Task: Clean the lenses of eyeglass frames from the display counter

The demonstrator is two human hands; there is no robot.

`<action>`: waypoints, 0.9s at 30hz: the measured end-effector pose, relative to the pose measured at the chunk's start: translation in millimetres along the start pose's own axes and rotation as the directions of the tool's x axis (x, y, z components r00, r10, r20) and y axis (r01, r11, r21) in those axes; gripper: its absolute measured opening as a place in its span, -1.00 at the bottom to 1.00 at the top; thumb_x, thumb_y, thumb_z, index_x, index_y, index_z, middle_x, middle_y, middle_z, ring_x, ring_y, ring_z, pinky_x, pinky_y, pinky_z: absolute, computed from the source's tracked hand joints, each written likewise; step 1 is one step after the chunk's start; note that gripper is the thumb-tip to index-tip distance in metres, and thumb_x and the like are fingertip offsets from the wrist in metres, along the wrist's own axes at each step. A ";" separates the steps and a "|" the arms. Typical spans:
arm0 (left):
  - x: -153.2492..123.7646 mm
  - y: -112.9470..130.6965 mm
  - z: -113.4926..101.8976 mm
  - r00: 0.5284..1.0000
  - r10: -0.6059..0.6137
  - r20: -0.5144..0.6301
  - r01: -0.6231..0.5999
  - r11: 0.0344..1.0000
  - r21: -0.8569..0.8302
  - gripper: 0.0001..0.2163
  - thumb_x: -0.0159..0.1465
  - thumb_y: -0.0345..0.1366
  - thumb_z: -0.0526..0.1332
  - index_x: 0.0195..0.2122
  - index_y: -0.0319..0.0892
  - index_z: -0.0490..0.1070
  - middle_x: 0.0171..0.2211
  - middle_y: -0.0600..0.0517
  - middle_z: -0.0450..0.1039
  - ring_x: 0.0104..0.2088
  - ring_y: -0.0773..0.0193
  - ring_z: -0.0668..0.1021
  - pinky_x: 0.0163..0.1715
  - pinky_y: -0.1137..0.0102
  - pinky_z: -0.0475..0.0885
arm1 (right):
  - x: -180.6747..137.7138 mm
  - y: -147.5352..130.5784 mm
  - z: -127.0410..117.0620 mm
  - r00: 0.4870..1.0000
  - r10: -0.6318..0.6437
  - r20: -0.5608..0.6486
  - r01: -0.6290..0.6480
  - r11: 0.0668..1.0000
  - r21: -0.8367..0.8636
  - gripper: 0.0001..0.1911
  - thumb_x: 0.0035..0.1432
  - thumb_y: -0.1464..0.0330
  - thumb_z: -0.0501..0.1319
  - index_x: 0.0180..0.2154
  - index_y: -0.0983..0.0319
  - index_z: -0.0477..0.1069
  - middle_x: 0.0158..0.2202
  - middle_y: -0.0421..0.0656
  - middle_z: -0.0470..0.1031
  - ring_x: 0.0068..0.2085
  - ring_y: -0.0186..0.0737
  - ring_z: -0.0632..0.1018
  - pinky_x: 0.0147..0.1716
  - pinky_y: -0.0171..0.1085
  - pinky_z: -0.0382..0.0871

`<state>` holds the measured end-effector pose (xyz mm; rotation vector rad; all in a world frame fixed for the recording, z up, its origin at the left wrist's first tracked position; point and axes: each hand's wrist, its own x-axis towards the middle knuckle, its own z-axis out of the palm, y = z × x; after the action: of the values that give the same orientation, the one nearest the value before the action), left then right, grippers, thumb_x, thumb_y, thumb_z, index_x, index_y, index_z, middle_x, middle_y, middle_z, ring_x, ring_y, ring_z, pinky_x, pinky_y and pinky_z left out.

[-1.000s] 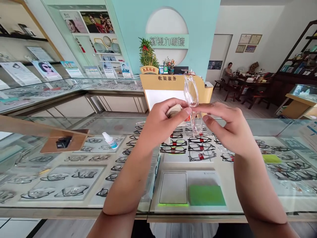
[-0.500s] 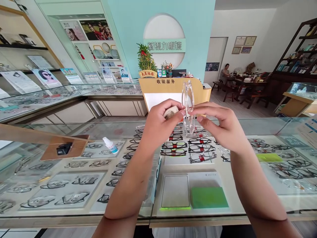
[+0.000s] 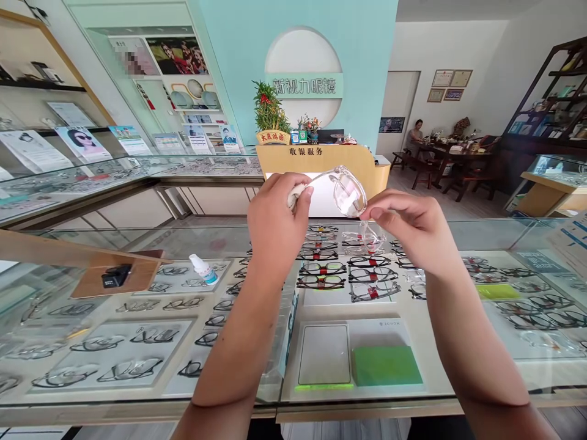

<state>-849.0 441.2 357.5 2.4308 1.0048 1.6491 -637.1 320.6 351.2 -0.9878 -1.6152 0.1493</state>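
Observation:
A pair of clear-framed eyeglasses (image 3: 350, 194) is held up above the glass counter, turned on its side with one lens above the other. My left hand (image 3: 276, 226) is closed around a pale, crumpled cloth (image 3: 296, 194), with one temple of the eyeglasses running into its grip. On the other side, the thumb and fingers of my right hand (image 3: 415, 229) pinch the frame near the bridge. The lower lens hangs below my right fingertips, in front of the rows of frames.
Below the glass countertop (image 3: 257, 391) lie rows of eyeglasses (image 3: 321, 269) and a green card (image 3: 387, 365). To the left stand a small white bottle (image 3: 203, 270) and a wooden stand with a black box (image 3: 116, 276). A cashier desk (image 3: 321, 160) is ahead; a person sits far right.
The eyeglasses have turned from edge-on so that a lens now faces me more. My left hand has shifted left along the temple with the cloth; my right hand still pinches the frame.

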 end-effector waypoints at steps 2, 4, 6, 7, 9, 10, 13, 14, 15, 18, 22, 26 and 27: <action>-1.9 5.0 -1.9 0.999 -0.029 -0.037 0.028 1.000 -0.009 -0.76 0.48 -0.14 0.28 0.13 0.01 0.52 0.09 -0.09 0.59 0.08 -0.03 0.61 -0.05 0.17 0.50 | 0.6 3.2 -0.1 0.998 0.035 -0.043 -0.033 0.998 0.047 -0.81 0.42 0.30 0.33 -0.22 0.02 0.74 -0.19 -0.21 0.74 -0.13 -0.13 0.67 -0.08 -0.05 0.57; -4.3 11.2 -6.7 0.994 -0.070 -0.089 0.067 0.997 -0.036 -0.66 0.46 -0.12 0.32 0.23 0.03 0.47 0.16 -0.13 0.54 0.12 -0.06 0.58 -0.07 0.17 0.51 | 1.2 7.6 -0.5 0.991 0.072 -0.114 -0.064 0.995 0.072 -0.83 0.40 0.28 0.36 -0.22 0.01 0.76 -0.19 -0.21 0.74 -0.11 -0.12 0.68 -0.05 -0.04 0.58; -7.0 16.8 -12.0 0.988 -0.094 -0.125 0.086 0.994 -0.062 -0.65 0.45 -0.11 0.33 0.22 0.03 0.47 0.14 -0.12 0.54 0.10 -0.04 0.58 -0.09 0.19 0.51 | 1.7 12.7 -0.7 0.978 0.102 -0.181 -0.086 0.992 0.095 -0.84 0.39 0.23 0.37 -0.22 0.00 0.76 -0.17 -0.20 0.75 -0.07 -0.09 0.69 0.01 0.00 0.60; -8.4 19.0 -13.9 0.988 -0.095 -0.124 0.086 0.994 -0.072 -0.69 0.45 -0.10 0.32 0.17 0.03 0.50 0.09 -0.10 0.57 0.06 -0.01 0.59 -0.11 0.21 0.51 | 1.9 15.0 -0.6 0.972 0.112 -0.206 -0.090 0.990 0.111 -0.82 0.39 0.20 0.36 -0.21 0.00 0.76 -0.15 -0.19 0.75 -0.04 -0.07 0.69 0.04 0.03 0.60; -11.1 22.1 -14.2 0.994 -0.092 -0.056 0.086 0.990 -0.107 -0.79 0.46 -0.08 0.32 0.03 0.00 0.57 -0.08 -0.04 0.62 -0.11 0.09 0.62 -0.19 0.25 0.50 | 2.4 18.3 0.3 0.964 0.136 -0.229 -0.102 0.983 0.152 -0.79 0.41 0.16 0.33 -0.19 0.01 0.76 -0.10 -0.17 0.76 0.01 -0.03 0.70 0.08 0.06 0.61; -12.2 23.1 -12.6 0.995 -0.095 0.007 0.095 0.985 -0.142 -0.80 0.46 -0.06 0.32 -0.04 -0.02 0.60 -0.17 -0.01 0.63 -0.21 0.13 0.61 -0.25 0.26 0.48 | 2.7 18.9 1.2 0.962 0.151 -0.227 -0.112 0.978 0.177 -0.77 0.42 0.14 0.32 -0.19 0.01 0.76 -0.08 -0.16 0.76 0.03 -0.03 0.70 0.09 0.07 0.61; -13.9 25.3 -2.4 0.969 -0.086 0.230 0.153 0.945 -0.290 -0.76 0.43 -0.01 0.34 -0.10 -0.03 0.66 -0.31 0.05 0.63 -0.39 0.22 0.54 -0.40 0.30 0.40 | 3.1 17.6 6.6 0.966 0.187 -0.180 -0.131 0.950 0.283 -0.79 0.39 0.15 0.33 -0.19 0.02 0.75 -0.07 -0.16 0.76 0.01 -0.05 0.70 0.09 0.05 0.62; -13.8 26.1 1.7 0.958 -0.073 0.277 0.168 0.927 -0.337 -0.76 0.42 -0.01 0.35 -0.08 -0.03 0.66 -0.29 0.05 0.65 -0.38 0.22 0.54 -0.40 0.31 0.41 | 3.1 16.7 9.1 0.969 0.189 -0.157 -0.131 0.938 0.320 -0.80 0.38 0.16 0.34 -0.20 0.02 0.75 -0.08 -0.16 0.76 -0.01 -0.06 0.70 0.10 0.05 0.61; -13.5 27.0 5.4 0.950 -0.057 0.306 0.176 0.909 -0.378 -0.76 0.41 -0.02 0.36 -0.07 -0.04 0.67 -0.25 0.04 0.67 -0.36 0.21 0.57 -0.38 0.31 0.43 | 3.0 15.7 11.8 0.973 0.186 -0.135 -0.129 0.928 0.350 -0.82 0.37 0.17 0.36 -0.20 0.02 0.74 -0.10 -0.17 0.75 -0.01 -0.07 0.70 0.12 0.05 0.61; -12.1 29.2 12.7 0.944 -0.023 0.329 0.181 0.871 -0.458 -0.79 0.41 -0.08 0.34 -0.11 -0.06 0.67 -0.20 0.02 0.70 -0.23 0.17 0.63 -0.25 0.30 0.51 | 2.7 13.9 20.0 0.981 0.178 -0.081 -0.134 0.915 0.382 -0.85 0.35 0.17 0.37 -0.21 0.02 0.72 -0.13 -0.18 0.74 -0.03 -0.07 0.70 0.14 0.07 0.60; -12.7 30.0 15.9 0.950 -0.032 0.310 0.177 0.874 -0.452 -0.82 0.40 -0.11 0.33 -0.17 -0.06 0.66 -0.25 0.02 0.69 -0.23 0.15 0.63 -0.24 0.29 0.53 | 2.7 14.7 28.4 0.981 0.176 -0.076 -0.132 0.908 0.398 -0.88 0.32 0.17 0.40 -0.25 0.04 0.63 -0.18 -0.19 0.70 -0.06 -0.09 0.68 0.12 0.05 0.59; -16.4 29.6 18.4 0.964 -0.026 0.263 0.142 0.890 -0.433 -0.82 0.42 -0.12 0.32 -0.14 -0.07 0.66 -0.29 0.04 0.67 -0.32 0.20 0.58 -0.31 0.30 0.49 | 3.7 17.8 35.0 0.971 0.213 -0.110 -0.148 0.894 0.422 -0.77 0.25 0.17 0.44 -0.27 0.06 0.43 -0.22 -0.21 0.64 -0.12 -0.12 0.66 0.05 0.00 0.60; -17.2 29.6 18.9 0.968 -0.026 0.248 0.132 0.896 -0.424 -0.83 0.42 -0.13 0.32 -0.13 -0.07 0.65 -0.29 0.05 0.67 -0.33 0.22 0.57 -0.31 0.31 0.49 | 4.0 18.5 36.3 0.967 0.227 -0.115 -0.160 0.893 0.420 -0.75 0.25 0.17 0.45 -0.27 0.06 0.40 -0.21 -0.21 0.62 -0.13 -0.13 0.65 0.04 -0.01 0.60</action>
<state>-822.5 414.7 346.2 2.1798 0.6071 1.3375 -658.6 349.6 332.1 -0.8081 -1.2643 0.5118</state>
